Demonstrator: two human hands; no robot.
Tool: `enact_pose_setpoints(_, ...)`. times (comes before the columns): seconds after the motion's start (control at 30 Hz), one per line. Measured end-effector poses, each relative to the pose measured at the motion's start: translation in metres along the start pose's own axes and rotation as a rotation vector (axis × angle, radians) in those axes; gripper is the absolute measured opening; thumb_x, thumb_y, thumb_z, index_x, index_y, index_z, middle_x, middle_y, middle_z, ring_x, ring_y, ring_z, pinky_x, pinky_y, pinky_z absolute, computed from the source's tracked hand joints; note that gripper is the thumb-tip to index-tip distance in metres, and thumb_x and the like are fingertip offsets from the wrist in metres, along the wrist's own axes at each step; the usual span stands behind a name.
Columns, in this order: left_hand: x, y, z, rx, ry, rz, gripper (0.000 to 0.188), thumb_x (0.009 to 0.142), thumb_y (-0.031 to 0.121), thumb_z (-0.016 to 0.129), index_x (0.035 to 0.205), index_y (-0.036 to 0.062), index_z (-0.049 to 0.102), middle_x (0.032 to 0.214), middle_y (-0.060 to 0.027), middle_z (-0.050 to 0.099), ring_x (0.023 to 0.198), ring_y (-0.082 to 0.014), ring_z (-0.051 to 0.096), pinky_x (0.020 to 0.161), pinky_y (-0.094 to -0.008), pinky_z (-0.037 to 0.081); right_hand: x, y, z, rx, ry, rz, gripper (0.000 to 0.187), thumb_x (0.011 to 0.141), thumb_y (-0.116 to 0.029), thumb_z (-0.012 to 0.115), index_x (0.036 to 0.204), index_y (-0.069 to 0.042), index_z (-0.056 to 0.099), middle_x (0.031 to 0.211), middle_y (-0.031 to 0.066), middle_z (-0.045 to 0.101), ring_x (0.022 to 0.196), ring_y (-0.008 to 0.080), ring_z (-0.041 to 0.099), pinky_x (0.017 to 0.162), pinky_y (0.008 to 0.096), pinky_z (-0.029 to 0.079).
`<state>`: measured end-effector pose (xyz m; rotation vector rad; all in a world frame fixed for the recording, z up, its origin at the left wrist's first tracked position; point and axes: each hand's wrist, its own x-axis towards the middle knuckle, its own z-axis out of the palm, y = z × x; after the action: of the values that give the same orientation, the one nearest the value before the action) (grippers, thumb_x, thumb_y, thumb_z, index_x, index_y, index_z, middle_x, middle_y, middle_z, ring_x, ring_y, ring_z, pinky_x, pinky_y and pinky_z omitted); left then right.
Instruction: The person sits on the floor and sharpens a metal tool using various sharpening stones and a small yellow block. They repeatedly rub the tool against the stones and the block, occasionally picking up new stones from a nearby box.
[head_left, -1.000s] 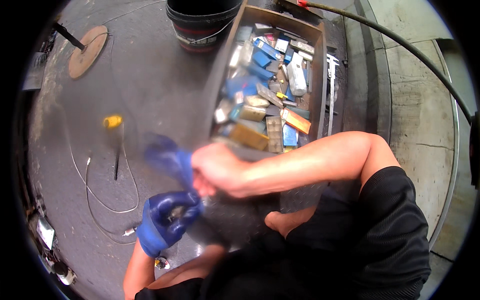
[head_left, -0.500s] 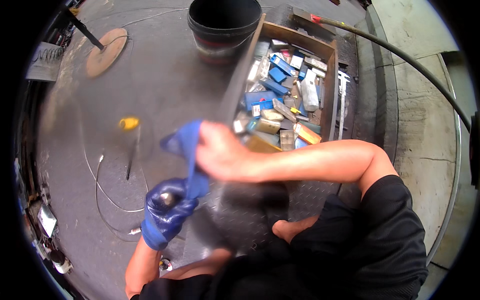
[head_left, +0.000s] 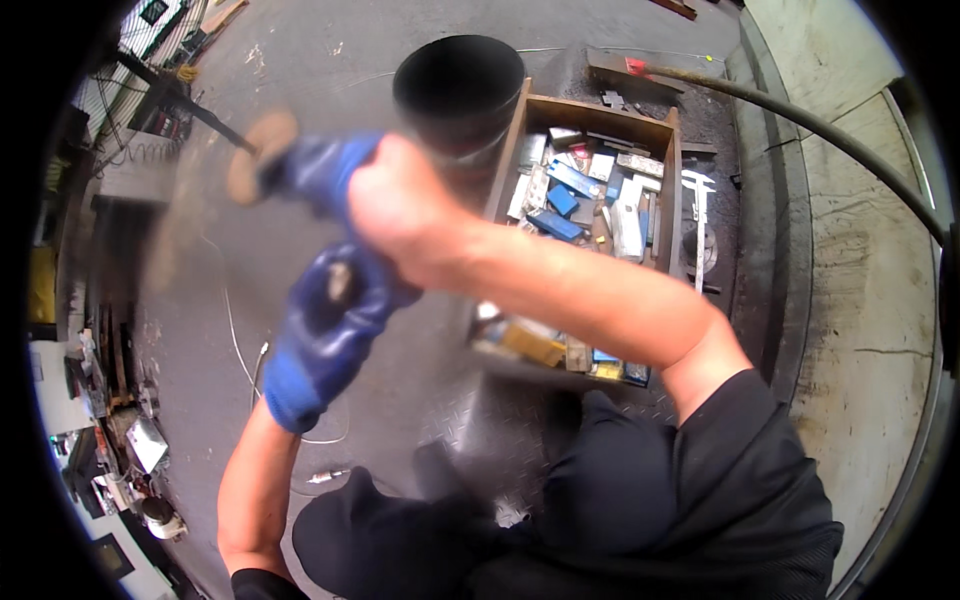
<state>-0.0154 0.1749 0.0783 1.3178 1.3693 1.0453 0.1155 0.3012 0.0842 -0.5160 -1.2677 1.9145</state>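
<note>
My left hand [head_left: 330,315] wears a blue coated work glove with a pale worn spot on its back. Its fingers are closed at the cuff of a second blue glove [head_left: 325,180], just under my right hand. The wrist and back of my right hand [head_left: 400,200] are bare, while its fingers are covered by that second glove, which points to the left. Motion blurs both the glove and the hand, so how the right fingers lie inside cannot be made out.
A wooden box [head_left: 673,150] of small blue, white and silver cases stands ahead right, beside a black bucket [head_left: 460,90]. A caliper [head_left: 700,225] lies right of the box. A hose [head_left: 800,115] arcs across the right. A thin cable [head_left: 235,335] runs along the floor at left.
My right hand has gone up and left, and its fingers are now covered by the glove it held by the cuff. My left hand has risen with it. The view has shifted too.
</note>
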Motion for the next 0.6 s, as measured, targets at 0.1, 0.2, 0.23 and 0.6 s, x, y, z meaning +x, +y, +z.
enact_pose_setpoints(0.1, 0.006, 0.046, 0.010, 0.101, -0.096, -0.032, 0.022, 0.097, 0.004, 0.073, 0.118, 0.0044, 0.067, 0.100, 0.0009, 0.071, 0.087, -0.0074, 0.061, 0.077, -0.0253, 0.052, 0.016, 0.013, -0.013, 0.304, -0.176, -0.357, 0.044, 0.115, -0.027, 0.048, 0.139, 0.005, 0.066, 0.134, 0.0191, 0.074, 0.121, 0.0312, 0.073, 0.107, 0.0424, 0.058)
enact_pose_setpoints(0.2, 0.019, 0.061, 0.021, 0.243, -0.161, -0.037, 0.019, 0.093, 0.000, 0.073, 0.111, 0.0035, 0.068, 0.100, -0.0012, 0.071, 0.090, -0.0086, 0.063, 0.079, -0.0259, 0.052, 0.022, 0.018, -0.031, 0.449, -0.335, -0.432, 0.052, 0.117, -0.037, 0.041, 0.151, 0.000, 0.054, 0.146, 0.0198, 0.064, 0.132, 0.0330, 0.065, 0.114, 0.0463, 0.053)
enact_pose_setpoints(0.23, 0.028, 0.063, 0.026, 0.279, -0.161, -0.044, 0.019, 0.093, 0.000, 0.072, 0.111, 0.0036, 0.067, 0.100, -0.0014, 0.071, 0.090, -0.0088, 0.063, 0.079, -0.0261, 0.052, 0.022, 0.020, -0.037, 0.496, -0.380, -0.433, 0.056, 0.117, -0.041, 0.039, 0.157, -0.003, 0.049, 0.152, 0.0199, 0.060, 0.138, 0.0331, 0.061, 0.118, 0.0479, 0.049)
enact_pose_setpoints(0.6, 0.097, 0.025, 0.091, 0.125, -0.320, -0.194, 0.014, 0.098, 0.002, 0.073, 0.112, 0.0037, 0.070, 0.105, -0.0042, 0.076, 0.091, -0.0104, 0.064, 0.085, -0.0298, 0.055, 0.045, 0.046, -0.146, 0.597, -0.056, -0.203, 0.048, 0.111, -0.039, 0.060, 0.154, -0.018, 0.059, 0.147, -0.0006, 0.064, 0.126, 0.0121, 0.061, 0.104, 0.0302, 0.048)
